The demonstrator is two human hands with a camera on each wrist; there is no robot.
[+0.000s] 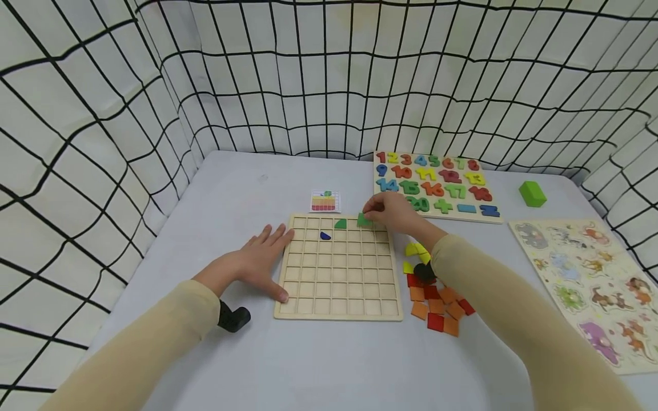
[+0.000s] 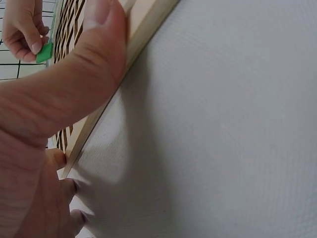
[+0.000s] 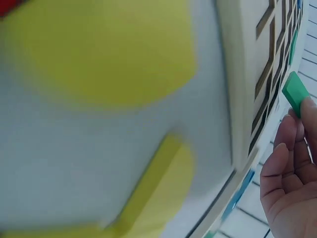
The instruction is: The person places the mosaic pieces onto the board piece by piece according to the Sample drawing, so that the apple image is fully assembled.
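A wooden grid board [image 1: 340,274] lies flat in the middle of the table. Along its left edge rests my left hand [image 1: 257,264], fingers spread, the thumb touching the lower left corner. My right hand [image 1: 393,212] pinches a green square tile [image 1: 364,220] over the top row, toward the board's right side; the tile also shows in the right wrist view [image 3: 295,91]. Another green piece [image 1: 340,224], with a curved edge, lies in the top row. A small dark blue piece [image 1: 325,235] sits in the row below.
Behind the board is a small printed pattern card [image 1: 325,201]. A number puzzle [image 1: 437,185], a green block [image 1: 532,194] and an animal puzzle [image 1: 591,285] stand to the right. Yellow pieces [image 1: 417,251] and red and orange tiles [image 1: 436,305] lie right of the board. Black netting [image 1: 329,80] surrounds the table.
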